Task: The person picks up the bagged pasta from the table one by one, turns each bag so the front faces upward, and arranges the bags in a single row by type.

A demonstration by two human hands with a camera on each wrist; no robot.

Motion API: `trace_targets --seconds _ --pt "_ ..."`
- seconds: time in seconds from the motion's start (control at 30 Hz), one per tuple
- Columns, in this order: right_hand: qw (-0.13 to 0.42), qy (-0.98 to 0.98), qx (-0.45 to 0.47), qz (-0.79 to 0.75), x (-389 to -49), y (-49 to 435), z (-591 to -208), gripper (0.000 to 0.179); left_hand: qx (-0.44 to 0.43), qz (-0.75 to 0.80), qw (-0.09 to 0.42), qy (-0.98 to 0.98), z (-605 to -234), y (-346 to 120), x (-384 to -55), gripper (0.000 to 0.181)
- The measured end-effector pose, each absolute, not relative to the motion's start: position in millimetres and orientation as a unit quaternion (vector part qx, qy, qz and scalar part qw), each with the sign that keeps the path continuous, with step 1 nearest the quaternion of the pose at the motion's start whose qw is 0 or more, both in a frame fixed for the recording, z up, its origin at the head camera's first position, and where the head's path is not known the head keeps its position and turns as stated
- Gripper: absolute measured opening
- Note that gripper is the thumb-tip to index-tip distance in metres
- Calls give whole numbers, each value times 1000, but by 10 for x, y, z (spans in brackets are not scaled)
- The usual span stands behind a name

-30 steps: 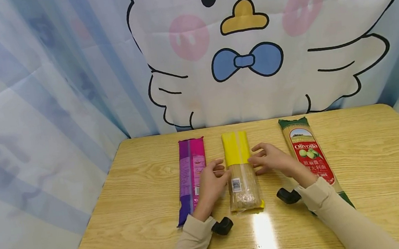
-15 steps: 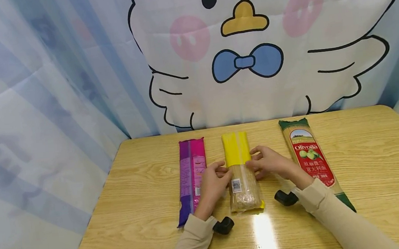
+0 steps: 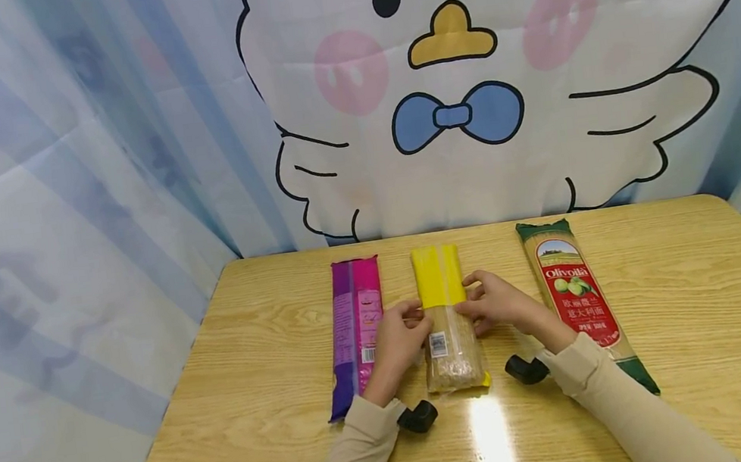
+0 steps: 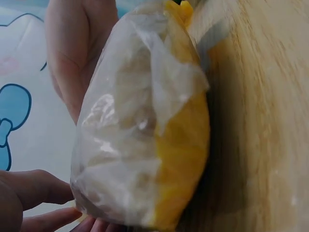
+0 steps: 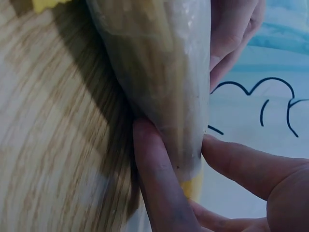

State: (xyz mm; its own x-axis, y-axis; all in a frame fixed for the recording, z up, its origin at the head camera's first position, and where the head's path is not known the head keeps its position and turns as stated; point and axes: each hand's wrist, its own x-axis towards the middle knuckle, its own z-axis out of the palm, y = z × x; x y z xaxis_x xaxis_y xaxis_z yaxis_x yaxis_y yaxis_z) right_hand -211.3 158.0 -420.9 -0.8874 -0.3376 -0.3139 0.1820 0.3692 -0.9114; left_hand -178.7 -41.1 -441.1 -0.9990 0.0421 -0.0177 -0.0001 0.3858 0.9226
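A long pack of dried noodles (image 3: pixel 454 362), yellow at its far half and see-through at the near half, lies flat in the middle of the table. My left hand (image 3: pixel 396 338) grips its left edge, with the thumb on top; in the left wrist view, the fingers (image 4: pixel 41 188) meet the wrapper's side. On the opposite edge my right hand (image 3: pixel 500 300) pinches the pack. The right wrist view has one finger (image 5: pixel 157 164) low against the wrapper near the wood and the thumb (image 5: pixel 241 159) on its other side.
A purple and pink pack (image 3: pixel 348 333) lies left of the noodles, partly behind my left hand. To the right, a green-ended spaghetti pack (image 3: pixel 572 284) lies slanted under my right forearm. Behind the wooden table (image 3: pixel 247 352) hangs a printed curtain (image 3: pixel 461 182).
My right hand has moved slightly left and farther over the noodle pack's edge. My left hand has shifted very little. The packs lie where they were.
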Motion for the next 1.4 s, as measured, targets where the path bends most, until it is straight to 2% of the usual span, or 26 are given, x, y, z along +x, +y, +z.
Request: trace_targets --seconds 0.33,0.63,0.97,1.2,1.4 --pt "216 802 -35 -555 -2120 1555 -4219 59 -8 568 -3 823 -4385 -368 -1783 33" --pt "202 811 -27 -548 -2088 1561 -4128 63 -20 574 0 818 -4299 -286 -1760 35" --pt "178 820 -29 -543 -2076 1511 -3981 63 -27 547 16 836 -4157 -183 -1685 63" --pt "154 840 -38 -519 -2046 1477 -3920 61 -19 545 11 838 -4152 -123 -1634 72" --pt "140 854 -50 -498 -2033 1458 -3888 59 -2 537 -4 844 -4193 -86 -1635 71"
